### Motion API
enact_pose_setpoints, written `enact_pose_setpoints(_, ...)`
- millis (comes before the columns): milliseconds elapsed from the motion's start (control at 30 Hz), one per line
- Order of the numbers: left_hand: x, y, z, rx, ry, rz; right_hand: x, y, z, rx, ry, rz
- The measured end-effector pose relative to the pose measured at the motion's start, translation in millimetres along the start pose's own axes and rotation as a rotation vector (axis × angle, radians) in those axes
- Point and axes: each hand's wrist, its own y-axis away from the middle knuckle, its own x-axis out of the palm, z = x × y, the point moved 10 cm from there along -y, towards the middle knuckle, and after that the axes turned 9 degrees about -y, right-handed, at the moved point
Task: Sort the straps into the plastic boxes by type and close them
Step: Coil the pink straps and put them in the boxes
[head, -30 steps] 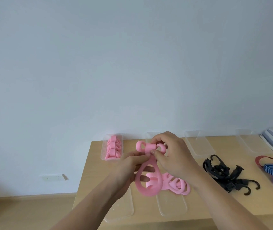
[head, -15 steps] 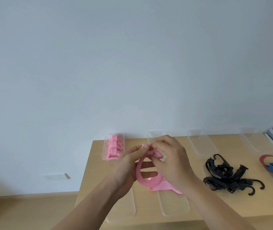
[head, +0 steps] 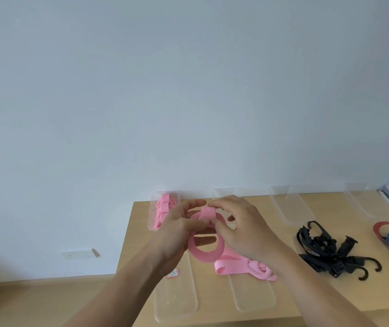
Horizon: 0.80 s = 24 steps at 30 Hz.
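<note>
**Coiling a pink strap for its box**

Both hands hold one pink strap (head: 206, 244) above the tabletop (head: 306, 293): the left hand (head: 177, 232) pinches the coil's left side, the right hand (head: 240, 225) presses the loose end over the top of the loop. The likely step is finishing the coil. To do it well, keep the wrap tight, tuck the end so it cannot spring open, then carry it to the box (head: 152, 215) at the back left, which already holds pink straps. More pink straps (head: 245, 265) lie just under the hands; black hooked straps (head: 332, 251) sit well apart to the right. Empty boxes and lids wait nearby.
</note>
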Motion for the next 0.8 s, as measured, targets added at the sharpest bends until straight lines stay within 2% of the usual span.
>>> enact_pose_setpoints(100,-4,0,4,-0.032,0.033,0.032,5,-3,7,-0.003,-0.033,0.026)
enact_pose_setpoints(300,6,8,28,-0.198,0.226,0.273,18,-2,5,0.047,-0.037,-0.014)
enact_pose_setpoints(467,-8,4,54,-0.264,0.34,0.226,32,11,3,0.052,0.076,-0.074)
enact_pose_setpoints(600,-13,-3,64,-0.283,0.26,0.208,41,23,-3,0.035,0.111,-0.109)
enact_pose_setpoints(800,-22,-27,78,-0.324,0.258,0.174,48,13,-25,-0.028,0.092,-0.02)
